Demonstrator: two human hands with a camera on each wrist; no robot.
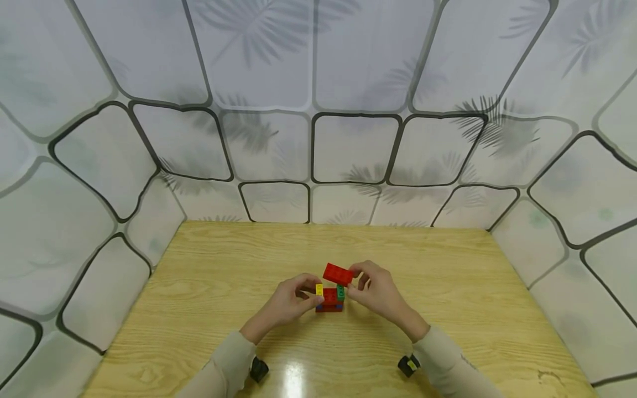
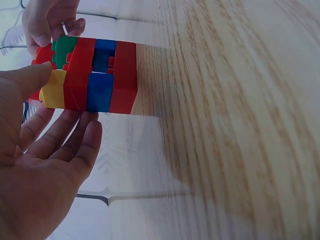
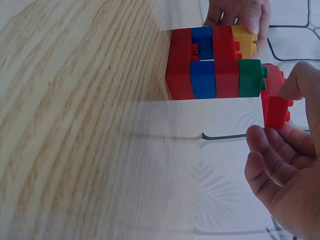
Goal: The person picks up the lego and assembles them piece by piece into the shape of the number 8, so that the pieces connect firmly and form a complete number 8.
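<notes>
A small stack of toy building bricks stands on the table between both hands. Its bottom red brick [image 1: 329,309] carries two blue bricks [image 2: 100,93] with a gap between them, then another red brick [image 3: 225,65]. On top sit a yellow brick [image 1: 319,288] at the left end and a green brick [image 3: 249,78] at the right. With thumb and fingers, my left hand [image 1: 292,300] holds the stack at its yellow end. My right hand [image 1: 376,288] pinches a loose red brick [image 1: 337,274], tilted, close over the green brick's studs.
The wooden table [image 1: 239,254] has a patterned cloth wall [image 1: 355,149] along its back and sides. Dark wrist cameras [image 1: 408,365] hang below both sleeves. Light reflects off the table near its front.
</notes>
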